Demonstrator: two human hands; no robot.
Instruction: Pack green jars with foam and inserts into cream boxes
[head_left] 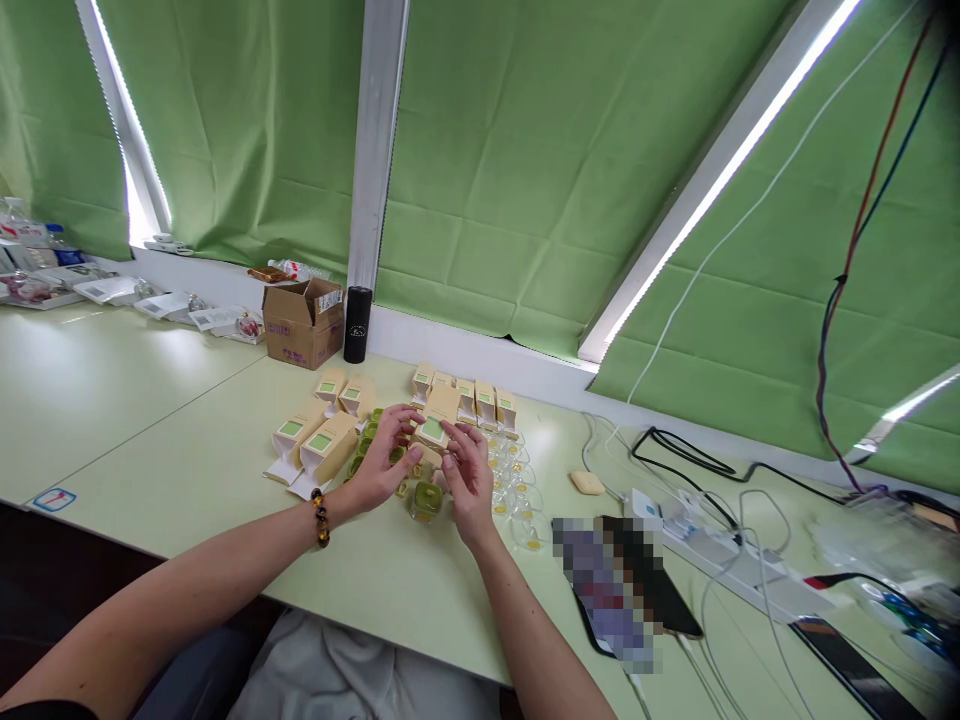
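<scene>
Between my two hands is a small cream carton [442, 402] with a green window or label on its end, tilted above the table. My left hand [384, 458], with a beaded bracelet on the wrist, grips its left side. The fingers and thumb of my right hand [471, 485] hold its right side. Just below stands a small clear jar with a green lid or filling [427, 498]. Several green pieces [358, 462] lie beside my left hand, partly hidden by it. Several clear cups [525, 495] with yellow spots stand in rows right of my right hand.
Similar cartons with open flaps lie at left [328, 447] and stand at the back [486, 402]. A cardboard box [302, 325] and black tumbler [358, 325] are by the wall. Phones [660, 570], cables and a power strip [720, 560] lie at right.
</scene>
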